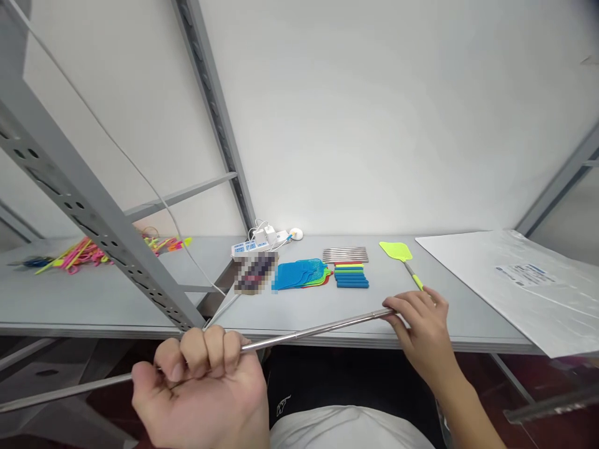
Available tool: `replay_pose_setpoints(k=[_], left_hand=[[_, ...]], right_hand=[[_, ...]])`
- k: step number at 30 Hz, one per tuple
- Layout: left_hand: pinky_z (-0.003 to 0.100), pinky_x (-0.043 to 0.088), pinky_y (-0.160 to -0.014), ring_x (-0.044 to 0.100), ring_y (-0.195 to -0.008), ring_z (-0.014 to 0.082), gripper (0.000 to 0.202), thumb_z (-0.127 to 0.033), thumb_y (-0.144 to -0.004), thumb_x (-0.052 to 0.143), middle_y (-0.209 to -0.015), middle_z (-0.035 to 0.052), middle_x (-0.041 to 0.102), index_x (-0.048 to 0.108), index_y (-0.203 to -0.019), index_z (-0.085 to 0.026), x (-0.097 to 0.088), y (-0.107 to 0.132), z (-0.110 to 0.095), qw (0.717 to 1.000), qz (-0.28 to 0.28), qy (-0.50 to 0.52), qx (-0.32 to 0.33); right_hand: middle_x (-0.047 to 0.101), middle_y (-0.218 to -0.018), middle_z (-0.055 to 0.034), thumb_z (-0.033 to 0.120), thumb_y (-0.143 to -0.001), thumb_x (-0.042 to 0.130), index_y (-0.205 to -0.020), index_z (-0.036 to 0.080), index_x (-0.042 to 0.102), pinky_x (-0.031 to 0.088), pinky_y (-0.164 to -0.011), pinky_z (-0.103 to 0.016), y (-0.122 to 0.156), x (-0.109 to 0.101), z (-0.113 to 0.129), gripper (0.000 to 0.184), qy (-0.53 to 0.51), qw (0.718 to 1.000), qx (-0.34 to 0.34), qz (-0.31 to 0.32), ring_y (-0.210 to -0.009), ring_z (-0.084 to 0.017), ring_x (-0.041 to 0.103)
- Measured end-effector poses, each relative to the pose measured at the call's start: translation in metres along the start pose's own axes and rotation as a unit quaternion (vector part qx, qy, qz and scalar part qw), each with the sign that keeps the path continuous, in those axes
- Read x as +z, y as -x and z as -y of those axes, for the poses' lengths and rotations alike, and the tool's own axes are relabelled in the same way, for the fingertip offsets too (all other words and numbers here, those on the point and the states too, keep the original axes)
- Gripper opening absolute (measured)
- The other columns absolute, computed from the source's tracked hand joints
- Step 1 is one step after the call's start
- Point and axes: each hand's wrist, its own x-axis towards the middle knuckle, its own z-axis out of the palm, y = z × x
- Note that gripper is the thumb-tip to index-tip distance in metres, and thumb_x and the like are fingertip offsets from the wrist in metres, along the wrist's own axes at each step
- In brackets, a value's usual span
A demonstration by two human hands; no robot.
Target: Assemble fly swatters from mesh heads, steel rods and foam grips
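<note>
A thin, silvery telescopic rod (322, 328) with visible section joints slants over the table's front edge. My left hand (206, 380), palm up, has its fingers curled around the rod, which appears to continue past it to the left edge of view. At the other end, my right hand (418, 318) pinches the rod's tip between thumb and fingers. Just behind the right hand lies a yellow-green fly swatter (395, 251), its grip partly hidden by the fingers. Farther back are a stack of blue swatter heads (292, 275), coloured handles (352, 280) and a row of metal rods (345, 254).
A white power strip (250, 248) with plugs stands by the wall, beside a pixelated patch. Grey rack uprights (103, 181) rise at left, with a white cable across them. Colourful plastic pieces (84, 255) lie far left. A large white sheet (491, 274) covers the right side.
</note>
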Motion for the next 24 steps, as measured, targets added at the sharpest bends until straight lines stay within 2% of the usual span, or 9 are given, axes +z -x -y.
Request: replay_pose_setpoints(k=[4,6,9,16,20,24], left_hand=[[0.019,0.032,-0.042,0.023,-0.045,0.0081,0.032,-0.031,-0.087,0.047,-0.051,-0.0056,0.024,0.032,-0.061,-0.019,0.013,0.009,0.012,0.999,-0.024,0.001,-0.038],[0.021,0.04,-0.05,0.028,-0.048,0.0087,0.033,-0.033,-0.09,0.047,-0.053,-0.0053,0.027,0.033,-0.063,-0.019,0.019,0.017,0.024,0.996,-0.038,0.011,-0.08],[0.021,0.04,-0.051,0.027,-0.049,0.0088,0.036,-0.031,-0.095,0.046,-0.056,-0.0057,0.026,0.031,-0.065,-0.02,0.021,0.025,0.035,0.989,-0.054,0.033,-0.132],[0.02,0.037,-0.048,0.02,-0.047,0.0091,0.033,-0.023,-0.09,0.043,-0.054,-0.006,0.02,0.026,-0.062,-0.02,0.022,0.023,0.03,0.991,-0.071,0.028,-0.106],[0.022,0.041,-0.051,0.026,-0.049,0.0092,0.031,-0.028,-0.086,0.042,-0.053,-0.005,0.025,0.029,-0.06,-0.019,0.024,0.019,0.027,0.994,-0.055,0.003,-0.091],[0.023,0.044,-0.053,0.033,-0.05,0.0093,0.04,-0.04,-0.095,0.027,-0.054,-0.0048,0.03,0.04,-0.064,-0.019,0.02,0.0,0.016,0.995,-0.092,-0.021,-0.031]], right_hand=[[0.063,-0.079,-0.0001,0.022,-0.097,0.052,-0.097,0.025,0.058,0.035,-0.091,-0.041,0.002,-0.013,-0.016,0.007,0.009,0.999,-0.017,0.033,-0.075,-0.017,0.056],[0.061,-0.077,0.0004,0.022,-0.097,0.052,-0.097,0.025,0.057,0.034,-0.088,-0.04,0.001,-0.017,-0.014,0.006,0.024,0.999,-0.014,0.036,-0.072,-0.017,0.054],[0.059,-0.074,0.0018,0.024,-0.098,0.052,-0.095,0.025,0.057,0.03,-0.091,-0.041,-0.001,-0.021,-0.01,0.006,0.052,0.998,-0.015,0.033,-0.071,-0.016,0.053],[0.057,-0.072,0.0028,0.029,-0.099,0.05,-0.09,0.023,0.056,0.027,-0.096,-0.044,-0.001,-0.023,-0.015,0.012,0.063,0.996,-0.02,0.055,-0.071,-0.015,0.052],[0.063,-0.08,-0.0005,0.03,-0.098,0.05,-0.095,0.025,0.06,0.027,-0.096,-0.047,0.009,-0.031,-0.044,0.012,0.086,0.996,-0.004,0.013,-0.078,-0.019,0.057],[0.068,-0.092,-0.0044,0.034,-0.097,0.05,-0.099,0.025,0.064,0.029,-0.098,-0.049,0.027,-0.042,-0.083,0.017,0.132,0.99,0.05,-0.019,-0.089,-0.024,0.061]])
